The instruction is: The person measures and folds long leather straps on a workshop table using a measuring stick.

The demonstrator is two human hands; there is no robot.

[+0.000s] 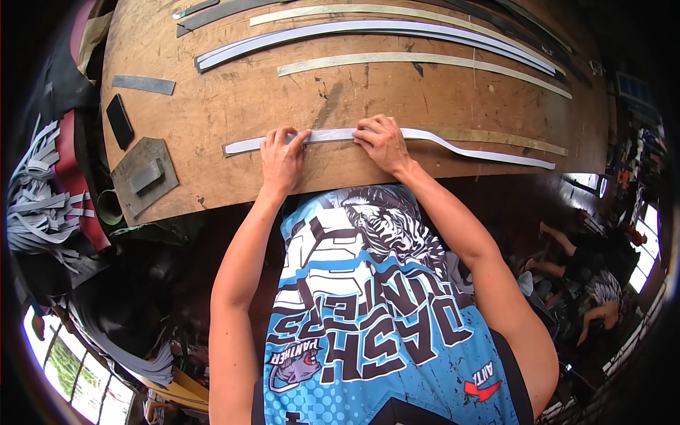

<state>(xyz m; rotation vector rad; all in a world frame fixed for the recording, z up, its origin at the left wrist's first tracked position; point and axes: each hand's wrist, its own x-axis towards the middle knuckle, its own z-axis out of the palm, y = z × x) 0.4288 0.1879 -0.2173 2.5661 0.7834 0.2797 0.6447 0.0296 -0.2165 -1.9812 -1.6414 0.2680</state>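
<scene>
A long white strip (331,134) lies along a tan, yellowish strip (503,139) near the front edge of the wooden table. My left hand (282,156) grips the white strip toward its left end, thumb and fingers closed at its edges. Farther right, my right hand (384,144) pinches the same strip, its fingers bent over it. Between the two hands the white strip sits flat over the tan one. Past my right hand it curves off the tan strip toward me, its right end loose on the tabletop (212,103).
Beyond my hands lie another tan strip (418,60) and a stack of white strips (368,27). At left are a flat grey bar (144,85), a phone (120,122) and a plate with a block (146,177). Cut strips (42,191) hang off-table; another person (602,308) sits lower right.
</scene>
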